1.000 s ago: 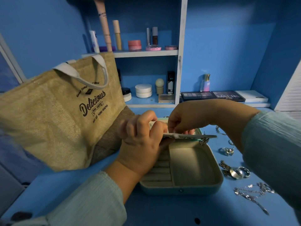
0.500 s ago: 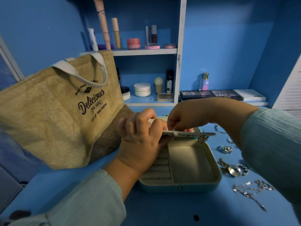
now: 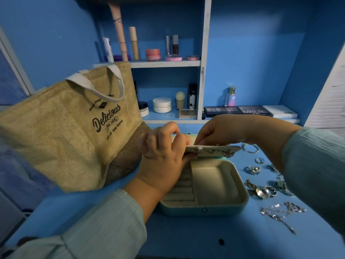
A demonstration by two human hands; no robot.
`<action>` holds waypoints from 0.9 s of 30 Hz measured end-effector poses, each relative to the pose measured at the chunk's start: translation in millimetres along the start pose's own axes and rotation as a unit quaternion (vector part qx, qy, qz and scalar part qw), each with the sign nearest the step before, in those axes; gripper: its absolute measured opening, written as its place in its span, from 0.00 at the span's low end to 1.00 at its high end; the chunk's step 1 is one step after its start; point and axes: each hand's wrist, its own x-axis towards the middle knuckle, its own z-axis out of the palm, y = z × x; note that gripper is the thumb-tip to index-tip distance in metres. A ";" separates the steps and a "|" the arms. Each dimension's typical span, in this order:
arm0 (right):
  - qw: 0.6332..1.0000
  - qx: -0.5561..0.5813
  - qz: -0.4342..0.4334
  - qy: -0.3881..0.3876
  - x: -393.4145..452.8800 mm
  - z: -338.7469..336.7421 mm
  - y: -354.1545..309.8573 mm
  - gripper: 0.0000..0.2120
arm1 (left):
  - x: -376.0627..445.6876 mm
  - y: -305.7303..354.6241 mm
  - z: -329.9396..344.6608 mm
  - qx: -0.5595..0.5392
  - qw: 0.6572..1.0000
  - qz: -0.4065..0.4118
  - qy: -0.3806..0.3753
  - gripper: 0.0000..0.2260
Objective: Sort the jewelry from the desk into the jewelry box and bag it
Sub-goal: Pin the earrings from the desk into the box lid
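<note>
Two hands work over the open box: the left hand grips a flap, the right hand pinches its top edge. Left of them stands a bag printed "Delicious"; jewelry lies right; behind, a "MATTE" palette.

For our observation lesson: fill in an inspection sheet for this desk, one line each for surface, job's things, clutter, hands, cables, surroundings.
Surface: blue desk, one dark spot near the front edge.
Job's things: open box, large compartment empty; flap carrying a butterfly piece; loose jewelry right of the box; bag at left.
Clutter: nothing seen beyond the jewelry.
Hands: left hand grips the flap; right hand pinches at its top edge.
Cables: nothing seen.
Surroundings: shelf with cosmetics; palettes behind.
</note>
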 end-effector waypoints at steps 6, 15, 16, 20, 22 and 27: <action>0.994 0.064 0.029 0.085 -22.4 -3.3 6.8 0.10 | 5.5 0.0 -0.6 -0.002 1.000 -0.003 -0.027 0.24; 0.969 0.106 0.106 0.195 -60.2 1.8 27.0 0.14 | 11.3 1.6 -14.5 -0.022 0.997 -0.001 -0.077 0.18; 0.967 0.118 0.112 0.195 -64.6 2.3 29.3 0.16 | 10.9 3.0 -15.8 -0.026 0.997 0.000 -0.077 0.16; 0.970 0.123 0.119 0.173 -84.3 7.0 33.8 0.15 | 8.4 7.6 -21.9 -0.041 0.996 -0.003 -0.076 0.11; 0.975 0.120 0.105 0.157 -94.7 9.9 33.3 0.12 | 7.5 11.4 -27.0 -0.048 0.995 0.006 -0.084 0.10; 0.968 0.155 0.082 0.178 -103.9 21.8 30.3 0.07 | 7.2 20.9 -40.3 -0.075 0.989 0.024 -0.127 0.09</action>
